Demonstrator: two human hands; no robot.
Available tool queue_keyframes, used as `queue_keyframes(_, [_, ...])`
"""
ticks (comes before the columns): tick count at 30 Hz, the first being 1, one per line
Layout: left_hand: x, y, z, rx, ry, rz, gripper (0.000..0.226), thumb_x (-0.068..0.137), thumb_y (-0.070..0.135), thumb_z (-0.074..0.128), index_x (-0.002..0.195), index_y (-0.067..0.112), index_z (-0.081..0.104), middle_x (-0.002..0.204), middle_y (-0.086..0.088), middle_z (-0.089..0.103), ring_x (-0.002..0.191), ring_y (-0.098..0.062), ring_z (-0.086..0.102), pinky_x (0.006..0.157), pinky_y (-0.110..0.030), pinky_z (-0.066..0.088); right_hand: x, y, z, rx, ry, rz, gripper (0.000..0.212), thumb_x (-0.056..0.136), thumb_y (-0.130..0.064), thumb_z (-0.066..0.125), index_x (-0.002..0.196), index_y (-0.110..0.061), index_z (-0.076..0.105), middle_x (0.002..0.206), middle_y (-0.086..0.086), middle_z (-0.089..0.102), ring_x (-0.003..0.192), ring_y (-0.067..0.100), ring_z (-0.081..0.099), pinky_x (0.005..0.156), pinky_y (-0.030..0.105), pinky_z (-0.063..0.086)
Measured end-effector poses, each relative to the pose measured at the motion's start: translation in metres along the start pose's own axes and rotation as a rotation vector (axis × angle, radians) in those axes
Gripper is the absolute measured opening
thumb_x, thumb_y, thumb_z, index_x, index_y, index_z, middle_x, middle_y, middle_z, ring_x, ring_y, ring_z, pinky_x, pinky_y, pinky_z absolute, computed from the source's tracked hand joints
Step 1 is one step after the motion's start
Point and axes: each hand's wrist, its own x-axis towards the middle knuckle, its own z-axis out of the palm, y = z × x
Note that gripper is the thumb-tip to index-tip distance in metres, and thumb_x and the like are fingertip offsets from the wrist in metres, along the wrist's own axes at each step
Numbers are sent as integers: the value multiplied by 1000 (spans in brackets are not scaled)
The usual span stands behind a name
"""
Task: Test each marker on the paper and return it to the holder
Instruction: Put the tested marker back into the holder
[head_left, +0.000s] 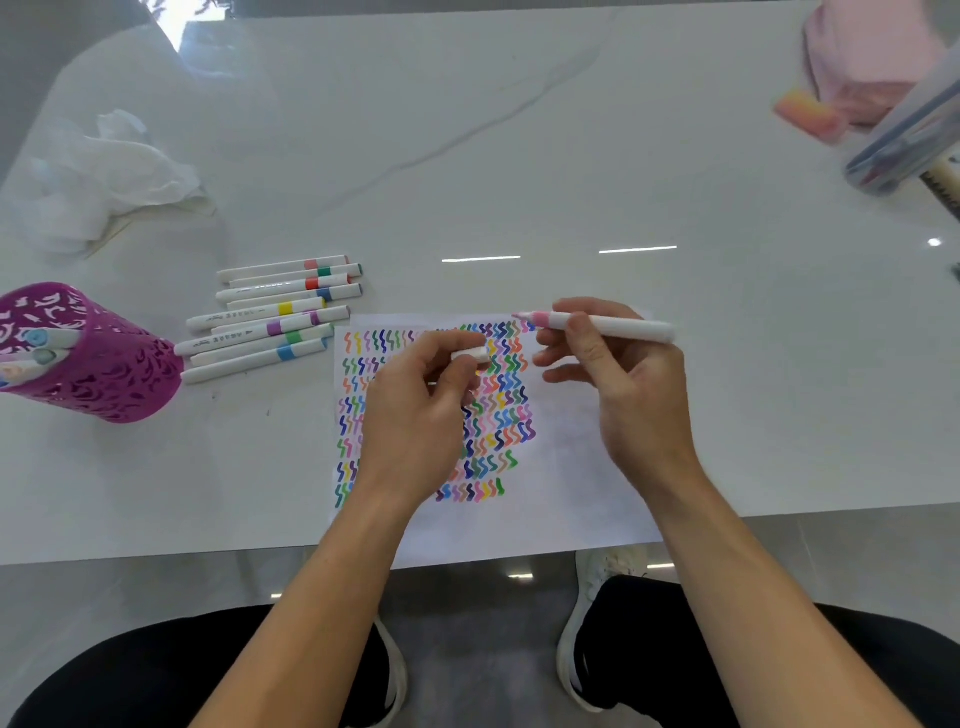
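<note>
Above the squiggle-covered white paper sheet (561, 467) on the counter (571, 156), the right hand (618, 384) pinches an uncapped pink-tipped white marker (597, 325); the left hand (415, 410) clamps its white cap (470, 356).

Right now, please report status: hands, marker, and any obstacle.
Right hand holds pink marker, uncapped. Left hand holds cap above paper. Purple holder far left, path unobstructed.

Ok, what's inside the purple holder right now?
A few capped markers poke out of the purple holder, about three visible. Its patterned wall hides their lower bodies and anything deeper.
</note>
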Motion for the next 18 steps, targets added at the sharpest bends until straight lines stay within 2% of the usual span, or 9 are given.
queue_keyframes(3, [0,3,-3,-228,-70,-131,17,102,19,59,110,23,73,93,8,77,82,-5,71,73,-18,57,-1,-6,0,92,-9,27,18,106,-24,54,109,-12,67,99,7,80,86,30,77,70,31,61])
queue_keyframes(7, [1,5,-5,-424,-167,-212,18,100,23,60,106,21,77,96,-1,78,82,-11,69,77,-24,58,-3,-11,-1,135,-8,23,18,104,-26,53,104,-13,65,94,8,80,85,31,77,70,31,61])
queue_keyframes(11, [0,6,-5,-435,-188,-205,19,97,28,61,106,22,77,96,-3,78,81,-11,69,76,-23,57,-4,-14,3,130,-31,1,15,103,-20,53,101,-10,63,91,8,79,81,31,77,62,29,59])
queue_keyframes(14, [-1,8,-6,-442,-196,-194,21,87,37,63,100,29,78,94,-2,78,80,-11,70,75,-22,58,-6,-14,6,66,-48,-19,12,103,-20,54,100,-12,63,92,5,80,79,25,78,59,27,58])
queue_keyframes(18, [-3,7,-6,-452,-228,-169,20,86,34,62,99,35,77,90,0,77,81,-12,71,79,-24,59,-7,-13,8,1,-71,-36,10,102,-22,57,100,-16,64,90,2,80,79,23,78,58,27,58])
